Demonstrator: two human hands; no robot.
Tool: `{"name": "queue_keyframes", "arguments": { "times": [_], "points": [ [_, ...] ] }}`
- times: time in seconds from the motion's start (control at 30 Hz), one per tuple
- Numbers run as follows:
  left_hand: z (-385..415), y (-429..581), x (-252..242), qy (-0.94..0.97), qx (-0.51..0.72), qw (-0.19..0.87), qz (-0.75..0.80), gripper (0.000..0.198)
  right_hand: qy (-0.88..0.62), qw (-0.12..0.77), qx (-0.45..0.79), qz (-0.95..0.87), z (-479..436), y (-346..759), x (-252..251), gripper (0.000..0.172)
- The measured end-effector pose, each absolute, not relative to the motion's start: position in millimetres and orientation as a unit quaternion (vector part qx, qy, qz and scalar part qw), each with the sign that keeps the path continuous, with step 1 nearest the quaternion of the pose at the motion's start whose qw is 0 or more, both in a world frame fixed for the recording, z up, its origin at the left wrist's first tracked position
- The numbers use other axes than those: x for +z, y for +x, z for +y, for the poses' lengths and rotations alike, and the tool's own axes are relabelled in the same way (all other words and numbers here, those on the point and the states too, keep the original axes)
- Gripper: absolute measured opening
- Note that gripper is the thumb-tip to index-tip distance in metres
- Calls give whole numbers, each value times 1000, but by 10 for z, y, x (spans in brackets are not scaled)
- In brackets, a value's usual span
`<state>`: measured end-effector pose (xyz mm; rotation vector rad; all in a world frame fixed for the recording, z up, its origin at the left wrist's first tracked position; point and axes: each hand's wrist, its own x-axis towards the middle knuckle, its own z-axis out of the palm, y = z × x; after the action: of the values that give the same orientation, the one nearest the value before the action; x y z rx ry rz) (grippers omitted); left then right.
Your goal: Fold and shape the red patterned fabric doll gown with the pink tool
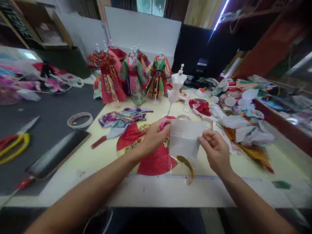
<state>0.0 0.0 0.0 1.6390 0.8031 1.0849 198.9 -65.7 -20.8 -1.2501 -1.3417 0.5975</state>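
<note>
Both my hands hold a small translucent zip bag [185, 138] upright above the table. My left hand [154, 136] pinches its left top corner, with a pink bit showing at the fingertips. My right hand [214, 150] grips the bag's right edge with fingers closed. Under the bag lies a red glittery circular fabric piece [146, 152] with gold trim. A gold-green ribbon strip [187, 165] curls just below the bag. A white miniature mannequin [175, 86] stands behind on a thin stand.
Three dressed miniature mannequins [134, 78] stand at the back. Loose purple fabric [120, 118], a tape roll [80, 119], a dark phone [57, 152] and yellow-handled scissors [14, 143] lie left. A clear ruler [170, 177] runs along the front. Fabric scraps [240, 120] pile up right.
</note>
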Motion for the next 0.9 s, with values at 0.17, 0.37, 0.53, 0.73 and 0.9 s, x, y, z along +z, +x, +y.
{"name": "queue_keyframes", "arguments": {
  "times": [0.17, 0.37, 0.53, 0.73, 0.9],
  "points": [
    [-54, 10, 42, 725, 427, 399, 365, 15, -534, 553, 233, -596, -683, 1967, -167, 41],
    [-136, 21, 78, 739, 414, 409, 340, 16, -539, 469, 82, -695, -717, 2004, 41, 23],
    [-82, -96, 5, 631, 436, 530, 361, 16, -585, 497, 107, -631, -657, 2171, 128, 11],
    [-24, -179, -128, 531, 436, 617, 383, 14, -608, 581, 249, -481, -515, 2451, 140, 12],
    [-141, -97, -178, 541, 392, 636, 387, 15, -611, 594, 300, -429, -490, 2452, 81, 14]
  ]
}}
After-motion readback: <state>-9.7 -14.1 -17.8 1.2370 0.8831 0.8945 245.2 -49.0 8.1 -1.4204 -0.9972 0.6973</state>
